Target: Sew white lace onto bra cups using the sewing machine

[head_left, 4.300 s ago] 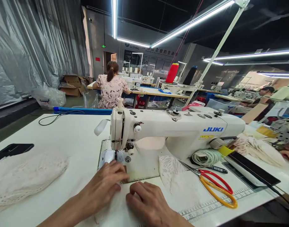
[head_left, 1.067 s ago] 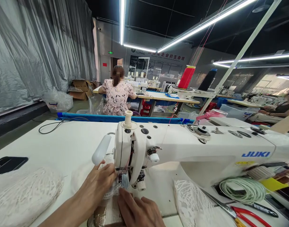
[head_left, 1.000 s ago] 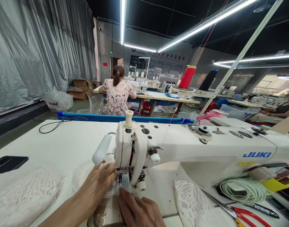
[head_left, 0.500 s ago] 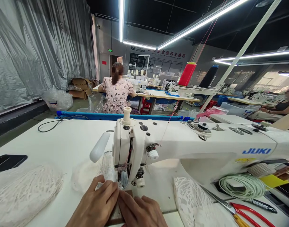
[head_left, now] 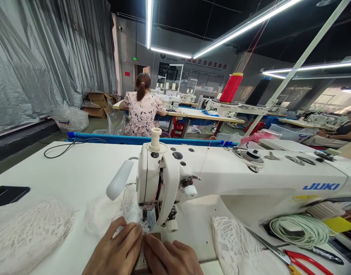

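A white JUKI sewing machine [head_left: 235, 179] stands on the white table [head_left: 78, 172]. My left hand [head_left: 118, 250] and my right hand [head_left: 169, 258] lie side by side just in front of the presser foot [head_left: 149, 217]. Their fingertips press together on a small brown piece [head_left: 143, 256] and a strip of white lace [head_left: 126, 206] that runs out behind the needle. Both hands are closed in a pinch on that work.
A heap of white lace [head_left: 29, 233] lies at the left, a black phone [head_left: 6, 193] beside it. More lace [head_left: 235, 244], red-handled scissors [head_left: 304, 259] and a coil of pale cord [head_left: 300, 225] sit at the right. A person [head_left: 141, 110] sits at another table behind.
My left hand has come back from beside the needle bar to the front of the presser foot, next to my right hand. More lace now trails behind the needle.
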`<state>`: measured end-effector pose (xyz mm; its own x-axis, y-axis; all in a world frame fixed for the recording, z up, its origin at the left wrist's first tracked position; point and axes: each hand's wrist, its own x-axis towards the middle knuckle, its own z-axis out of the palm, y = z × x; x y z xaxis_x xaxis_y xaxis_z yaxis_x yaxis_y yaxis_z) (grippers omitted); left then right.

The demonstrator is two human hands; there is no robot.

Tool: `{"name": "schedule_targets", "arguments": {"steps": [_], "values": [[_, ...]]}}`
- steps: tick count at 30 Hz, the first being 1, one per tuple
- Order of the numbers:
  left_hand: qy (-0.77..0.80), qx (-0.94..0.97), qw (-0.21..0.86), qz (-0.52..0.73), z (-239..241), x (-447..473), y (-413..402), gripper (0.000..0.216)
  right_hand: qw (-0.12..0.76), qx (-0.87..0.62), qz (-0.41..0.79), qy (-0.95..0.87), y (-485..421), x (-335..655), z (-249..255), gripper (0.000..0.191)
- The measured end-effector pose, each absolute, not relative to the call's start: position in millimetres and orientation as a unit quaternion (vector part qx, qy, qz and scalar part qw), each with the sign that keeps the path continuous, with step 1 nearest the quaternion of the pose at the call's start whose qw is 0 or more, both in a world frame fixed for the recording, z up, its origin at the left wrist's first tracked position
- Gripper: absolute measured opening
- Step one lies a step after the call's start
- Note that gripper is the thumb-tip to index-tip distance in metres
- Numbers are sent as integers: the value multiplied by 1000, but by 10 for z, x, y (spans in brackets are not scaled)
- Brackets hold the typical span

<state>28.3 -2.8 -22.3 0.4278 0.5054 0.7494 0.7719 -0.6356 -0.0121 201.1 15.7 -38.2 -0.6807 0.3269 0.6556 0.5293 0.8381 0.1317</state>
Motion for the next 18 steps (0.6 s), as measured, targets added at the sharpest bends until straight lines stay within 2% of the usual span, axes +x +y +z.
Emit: {"name": "schedule_targets", "arguments": {"steps": [10, 18], "values": [[-392, -829, 189, -352, -331, 232, 8, 40, 306, -244, -175, -904, 184, 2005, -400, 55], [-443, -835, 180, -271, -523, 113, 99, 30, 309, -243, -188, -900, 202, 2037, -471, 49]]}}
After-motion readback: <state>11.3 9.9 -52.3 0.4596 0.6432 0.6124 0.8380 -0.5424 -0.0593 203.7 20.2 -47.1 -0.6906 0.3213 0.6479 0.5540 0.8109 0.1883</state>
